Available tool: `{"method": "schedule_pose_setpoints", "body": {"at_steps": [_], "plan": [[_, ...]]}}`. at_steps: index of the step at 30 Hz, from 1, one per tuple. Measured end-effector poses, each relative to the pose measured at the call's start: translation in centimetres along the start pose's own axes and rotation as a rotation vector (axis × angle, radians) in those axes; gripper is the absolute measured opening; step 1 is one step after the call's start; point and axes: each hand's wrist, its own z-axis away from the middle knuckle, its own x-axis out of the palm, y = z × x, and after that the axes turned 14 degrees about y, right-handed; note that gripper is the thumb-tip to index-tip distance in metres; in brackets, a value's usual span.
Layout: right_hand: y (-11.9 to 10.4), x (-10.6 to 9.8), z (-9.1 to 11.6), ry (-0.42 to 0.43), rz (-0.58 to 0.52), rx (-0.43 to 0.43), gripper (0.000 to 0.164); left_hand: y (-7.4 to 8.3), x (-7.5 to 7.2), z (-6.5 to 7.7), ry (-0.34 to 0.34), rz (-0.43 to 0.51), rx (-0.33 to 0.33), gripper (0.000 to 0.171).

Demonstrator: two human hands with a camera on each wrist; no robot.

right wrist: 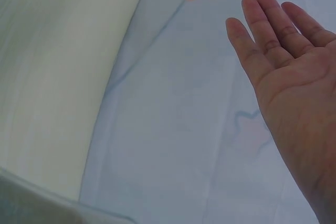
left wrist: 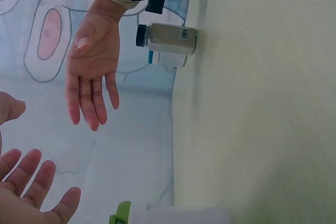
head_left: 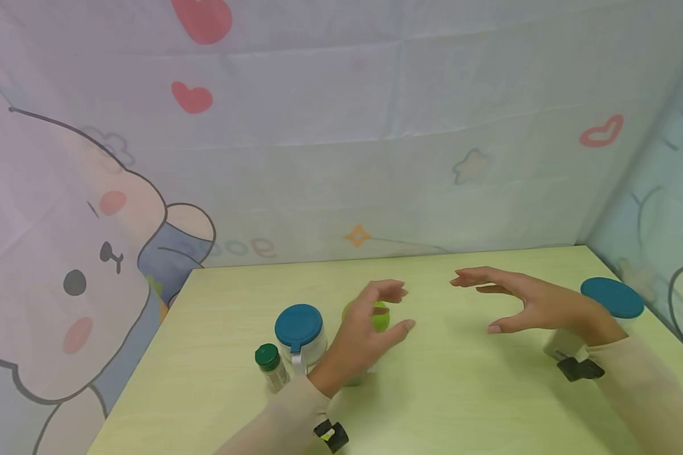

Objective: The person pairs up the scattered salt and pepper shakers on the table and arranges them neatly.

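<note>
My left hand [head_left: 367,332] hovers over the table with relaxed, slightly bent fingers and holds nothing. Partly hidden behind it is a container with a bright green lid [head_left: 382,317]; in the left wrist view its white body [left wrist: 184,215] shows at the bottom edge. Beside the left wrist stand a blue-lidded jar with a handle [head_left: 300,327] and a small green-capped shaker bottle [head_left: 271,366]. My right hand [head_left: 532,302] is raised opposite, fingers extended and thumb apart, palm bare in the right wrist view. Near its wrist stands a jar [left wrist: 172,39] with a dark cap and a barcode label.
Another blue-lidded container [head_left: 611,297] stands at the table's right side, partly covered by the right forearm. The pale yellow-green table [head_left: 432,404] ends at a printed cloth backdrop [head_left: 341,126], with more cloth on the right. Black straps with small devices [head_left: 331,435] sit on both wrists.
</note>
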Motion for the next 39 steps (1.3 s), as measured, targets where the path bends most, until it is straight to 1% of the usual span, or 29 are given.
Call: {"method": "schedule_pose_setpoints", "body": {"at_steps": [11, 17, 23, 30, 37, 39], "plan": [[0.1, -1.7, 1.4, 0.060, 0.015, -0.026, 0.088, 0.3, 1.5, 0.1, -0.033, 0.066, -0.025, 0.054], [0.7, -2.6, 2.3, 0.099, -0.013, -0.048, 0.088, 0.2, 2.1, 0.1, -0.036, 0.067, -0.017, 0.054], [1.1, -3.4, 3.1, 0.116, -0.008, -0.026, 0.088, 0.2, 2.7, 0.1, -0.041, 0.084, -0.024, 0.053], [1.5, -3.9, 3.8, 0.116, 0.006, 0.005, 0.086, 0.1, 3.5, 0.1, -0.049, 0.100, -0.035, 0.052], [1.9, -4.3, 4.1, 0.142, -0.034, -0.024, 0.084, 0.2, 4.3, 0.2, -0.051, 0.108, -0.038, 0.051], [2.0, -4.4, 4.3, 0.144, -0.037, -0.013, 0.085, 0.2, 4.5, 0.3, -0.054, 0.110, -0.037, 0.050]]}}
